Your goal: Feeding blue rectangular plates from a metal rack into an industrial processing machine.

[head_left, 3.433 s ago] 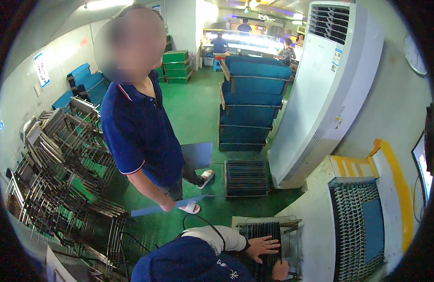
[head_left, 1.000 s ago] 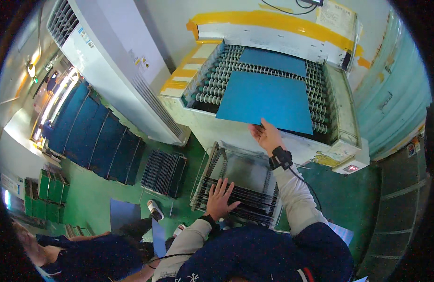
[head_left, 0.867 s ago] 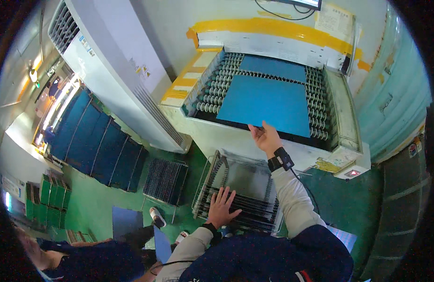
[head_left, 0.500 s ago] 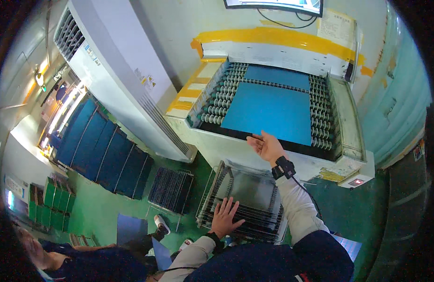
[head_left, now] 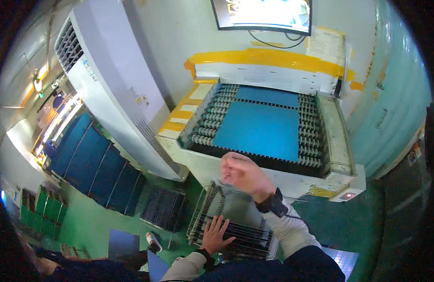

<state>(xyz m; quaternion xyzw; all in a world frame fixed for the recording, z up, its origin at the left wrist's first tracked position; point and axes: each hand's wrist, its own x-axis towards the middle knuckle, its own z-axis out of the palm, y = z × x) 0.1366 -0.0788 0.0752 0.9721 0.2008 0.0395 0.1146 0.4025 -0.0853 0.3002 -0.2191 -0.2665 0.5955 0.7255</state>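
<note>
My left hand (head_left: 216, 236) lies with spread fingers on a metal rack (head_left: 275, 245), over the row of thin dark panels (head_left: 247, 235) standing in its near part. My right hand (head_left: 247, 176) hovers above the rack's far side, just in front of the conveyor machine (head_left: 336, 155). Its fingers are curled in, slightly blurred, with nothing seen in them. Beyond it, a large blue panel (head_left: 259, 131) rests flat on the machine's rollers (head_left: 203, 140), apart from my hand. A second blue panel (head_left: 268, 96) lies behind the first, partly under the machine's hood.
Another rack of dark panels (head_left: 164, 209) stands on the green floor at left. Tall blue panel stacks (head_left: 97, 164) and a tall white air conditioner (head_left: 118, 89) rise behind it. A co-worker (head_left: 71, 268) is at lower left, near blue sheets (head_left: 124, 243). A screen (head_left: 268, 11) hangs above.
My right hand has drawn back from the machine's front edge, towards the left, and its fingers have curled. The left hand stays on the rack. The blue panels sit lower in view as my head tilts.
</note>
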